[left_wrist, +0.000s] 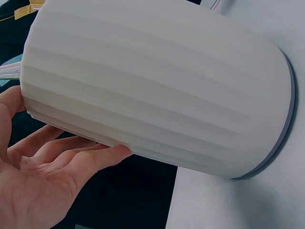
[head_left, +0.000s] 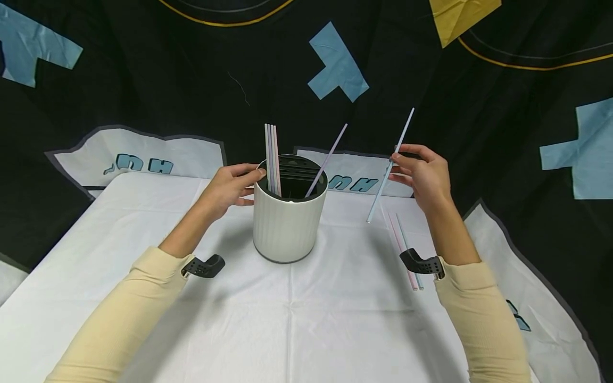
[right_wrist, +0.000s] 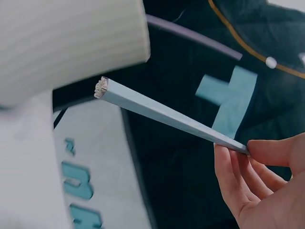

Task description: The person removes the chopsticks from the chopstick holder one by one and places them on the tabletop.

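Note:
A white ribbed pen holder [head_left: 287,229] with a black slotted insert stands upright on the table. Fingertips of my left hand [head_left: 230,189] touch its rim and left side, the palm apart from the wall [left_wrist: 157,90]. Several slim pale sticks [head_left: 272,159] stand upright together in its left part; one lilac stick [head_left: 330,154] leans right. To the right of the holder, my right hand [head_left: 423,170] pinches a thin light-blue stick [head_left: 380,191] between thumb and fingers, tilted above the table. Its faceted shaft [right_wrist: 162,114] has a glittery, lumpy end in the right wrist view.
On the white tablecloth [head_left: 239,330], a pink stick [head_left: 396,234] and a blue stick [head_left: 404,234] lie side by side below my right hand. A black patterned cloth [head_left: 191,80] hangs behind the table.

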`<state>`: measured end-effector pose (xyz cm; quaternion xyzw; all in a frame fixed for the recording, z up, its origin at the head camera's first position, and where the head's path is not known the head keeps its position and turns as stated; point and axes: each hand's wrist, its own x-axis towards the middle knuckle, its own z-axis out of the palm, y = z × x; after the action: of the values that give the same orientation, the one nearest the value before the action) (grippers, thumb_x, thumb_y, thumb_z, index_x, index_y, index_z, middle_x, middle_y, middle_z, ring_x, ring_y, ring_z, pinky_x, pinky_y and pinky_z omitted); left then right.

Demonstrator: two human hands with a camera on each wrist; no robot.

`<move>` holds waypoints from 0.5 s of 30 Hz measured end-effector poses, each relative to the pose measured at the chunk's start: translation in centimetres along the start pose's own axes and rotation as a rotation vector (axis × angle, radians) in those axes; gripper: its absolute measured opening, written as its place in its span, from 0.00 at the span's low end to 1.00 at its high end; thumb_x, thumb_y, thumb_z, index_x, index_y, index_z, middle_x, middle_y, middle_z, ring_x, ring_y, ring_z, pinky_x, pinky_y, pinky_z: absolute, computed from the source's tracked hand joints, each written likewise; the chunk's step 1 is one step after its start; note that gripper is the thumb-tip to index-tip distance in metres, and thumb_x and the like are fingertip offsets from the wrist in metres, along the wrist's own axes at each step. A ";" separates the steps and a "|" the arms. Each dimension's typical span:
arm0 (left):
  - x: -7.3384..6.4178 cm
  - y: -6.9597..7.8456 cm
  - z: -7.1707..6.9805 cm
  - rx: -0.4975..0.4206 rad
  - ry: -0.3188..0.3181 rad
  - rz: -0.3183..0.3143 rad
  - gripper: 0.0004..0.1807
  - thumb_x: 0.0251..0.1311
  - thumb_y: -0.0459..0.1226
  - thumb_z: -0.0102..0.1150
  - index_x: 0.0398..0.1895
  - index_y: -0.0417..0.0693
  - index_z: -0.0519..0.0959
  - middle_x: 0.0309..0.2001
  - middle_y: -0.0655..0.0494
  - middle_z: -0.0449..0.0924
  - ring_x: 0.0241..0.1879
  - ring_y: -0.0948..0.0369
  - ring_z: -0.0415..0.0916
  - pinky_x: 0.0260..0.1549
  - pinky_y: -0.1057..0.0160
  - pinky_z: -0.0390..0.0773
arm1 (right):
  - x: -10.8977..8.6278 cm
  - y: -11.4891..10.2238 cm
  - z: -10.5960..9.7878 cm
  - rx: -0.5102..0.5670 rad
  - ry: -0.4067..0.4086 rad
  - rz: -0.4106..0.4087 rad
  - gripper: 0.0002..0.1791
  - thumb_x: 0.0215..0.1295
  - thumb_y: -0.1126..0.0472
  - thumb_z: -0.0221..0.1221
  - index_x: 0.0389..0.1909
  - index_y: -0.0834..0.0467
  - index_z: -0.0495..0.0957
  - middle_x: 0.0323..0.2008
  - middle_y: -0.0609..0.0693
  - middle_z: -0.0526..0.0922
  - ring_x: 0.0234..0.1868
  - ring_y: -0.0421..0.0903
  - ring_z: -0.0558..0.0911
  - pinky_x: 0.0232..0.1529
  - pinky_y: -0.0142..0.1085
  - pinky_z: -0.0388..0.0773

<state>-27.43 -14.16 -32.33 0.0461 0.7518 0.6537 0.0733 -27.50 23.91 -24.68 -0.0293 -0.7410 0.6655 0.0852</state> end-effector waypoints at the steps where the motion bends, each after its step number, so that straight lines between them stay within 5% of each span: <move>1: 0.0 0.0 0.0 0.001 0.001 -0.001 0.34 0.72 0.48 0.57 0.75 0.42 0.64 0.73 0.45 0.68 0.67 0.43 0.73 0.57 0.45 0.81 | 0.2 0.5 -0.3 -0.029 0.004 0.015 0.19 0.71 0.56 0.62 0.60 0.55 0.77 0.40 0.40 0.86 0.37 0.38 0.88 0.40 0.29 0.86; 8: 0.0 0.0 0.1 0.003 0.002 -0.004 0.35 0.72 0.48 0.57 0.76 0.42 0.64 0.73 0.45 0.68 0.67 0.43 0.73 0.57 0.45 0.81 | 1.3 4.8 -2.7 -0.261 -0.014 0.087 0.25 0.73 0.53 0.60 0.67 0.58 0.74 0.39 0.37 0.83 0.36 0.34 0.86 0.41 0.26 0.85; 15: 0.0 0.0 0.0 -0.007 0.000 -0.007 0.34 0.72 0.48 0.57 0.75 0.42 0.65 0.72 0.44 0.69 0.67 0.43 0.74 0.57 0.45 0.81 | 1.8 10.0 -5.1 -0.417 -0.071 0.147 0.23 0.75 0.58 0.57 0.67 0.61 0.74 0.54 0.60 0.82 0.35 0.35 0.87 0.43 0.30 0.86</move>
<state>-27.46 -14.17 -32.33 0.0431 0.7497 0.6560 0.0758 -29.15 30.35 -33.88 -0.0768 -0.8608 0.5031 0.0023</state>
